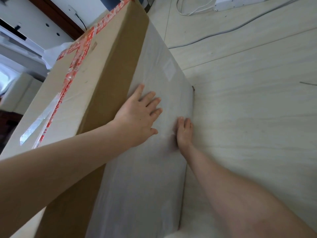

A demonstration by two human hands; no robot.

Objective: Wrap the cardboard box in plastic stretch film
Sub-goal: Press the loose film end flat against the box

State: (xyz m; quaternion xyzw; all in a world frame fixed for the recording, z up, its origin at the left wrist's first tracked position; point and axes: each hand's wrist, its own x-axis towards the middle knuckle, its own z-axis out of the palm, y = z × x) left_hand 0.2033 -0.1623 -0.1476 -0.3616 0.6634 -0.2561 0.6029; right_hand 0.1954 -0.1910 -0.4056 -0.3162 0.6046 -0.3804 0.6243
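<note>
- Pressing flat on the wrapped face: your left grip [139, 115], released, fingers straight and spread, palm down on the stretch film [154, 177]. It holds nothing.
- Right grip [184, 131]: also released, fingers straight and close together, laid on the same film lower down, just beside the edge where the box meets the floor. It is slightly blurred and the thumb cannot be made out.
- Both grips: near one another on the film, not touching. Your left forearm crosses the box's upper edge, and your right forearm runs along the lower edge.
- Stretch film: cloudy and pale, covering the long side face that is turned towards you, from the near end to the far corner.
- Cardboard box [103, 66]: large, brown and long, standing on the floor. Its top face and a strip of the side just under the top edge are bare cardboard.
- Red printed tape [75, 54]: runs along and across the top face. A patch of clear tape [34, 126] lies beside it at the near end.
- Floor [257, 117]: pale wood-grain boards to the right of the box.
- Power strip [240, 2]: white, on the floor at the far right, with a white cable [193, 7] looped beside it.
- Grey cable [231, 30]: trails across the boards, well apart from the box.
- Door frame [63, 18]: dark wood, behind the box's far end.
</note>
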